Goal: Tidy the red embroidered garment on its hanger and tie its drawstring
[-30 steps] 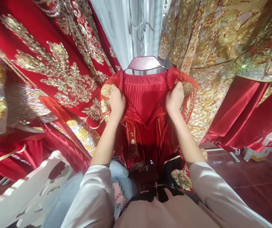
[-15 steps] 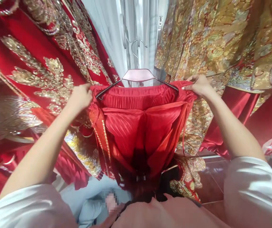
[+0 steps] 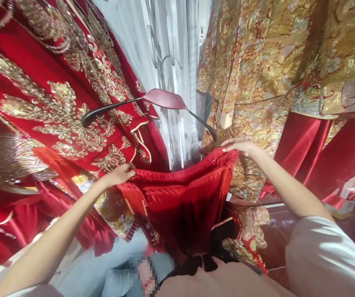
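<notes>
One head-worn camera sets the view, looking forward and down over the person's chest (image 3: 221, 280), which lies very close, between five and six o'clock. It faces pale drapery (image 3: 191, 62) at twelve and takes in floor (image 3: 276, 243) at four. The left hand (image 3: 118, 175), toward eight, and right hand (image 3: 239, 146), at three, are near the lens.

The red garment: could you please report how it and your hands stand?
Left hand, right hand: gripping upper corners of the red garment. Garment off the hanger, spread between hands. Hanger above, one tip near right hand.
</notes>
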Action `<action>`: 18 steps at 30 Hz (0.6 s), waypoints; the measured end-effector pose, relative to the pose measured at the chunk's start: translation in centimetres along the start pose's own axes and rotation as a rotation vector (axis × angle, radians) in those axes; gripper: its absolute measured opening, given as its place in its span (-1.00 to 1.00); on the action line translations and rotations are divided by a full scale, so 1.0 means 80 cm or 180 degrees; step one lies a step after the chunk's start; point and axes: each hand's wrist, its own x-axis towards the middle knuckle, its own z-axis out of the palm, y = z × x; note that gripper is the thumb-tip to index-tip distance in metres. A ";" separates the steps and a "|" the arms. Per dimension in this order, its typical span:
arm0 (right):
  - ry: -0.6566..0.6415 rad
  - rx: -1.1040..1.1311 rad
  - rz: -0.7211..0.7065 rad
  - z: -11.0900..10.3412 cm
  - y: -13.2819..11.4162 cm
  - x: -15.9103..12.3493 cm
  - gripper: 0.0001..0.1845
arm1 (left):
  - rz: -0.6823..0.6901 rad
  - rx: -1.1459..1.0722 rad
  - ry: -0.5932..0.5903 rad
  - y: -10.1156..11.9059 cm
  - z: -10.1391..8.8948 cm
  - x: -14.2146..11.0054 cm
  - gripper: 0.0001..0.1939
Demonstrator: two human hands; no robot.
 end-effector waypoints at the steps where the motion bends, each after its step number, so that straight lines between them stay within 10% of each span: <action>1: -0.0072 0.0334 0.0091 0.005 0.000 0.002 -0.78 | 0.0037 -0.0065 0.0008 0.002 0.002 -0.004 -0.76; 7: -0.0473 0.1620 -0.0074 0.005 -0.048 -0.008 -0.27 | 0.0043 -0.0279 0.0316 0.008 -0.036 -0.012 -0.76; 18: 0.0215 0.1473 -0.0627 -0.003 -0.098 -0.093 -0.64 | 0.0216 0.0472 0.0992 0.034 -0.070 0.013 -0.55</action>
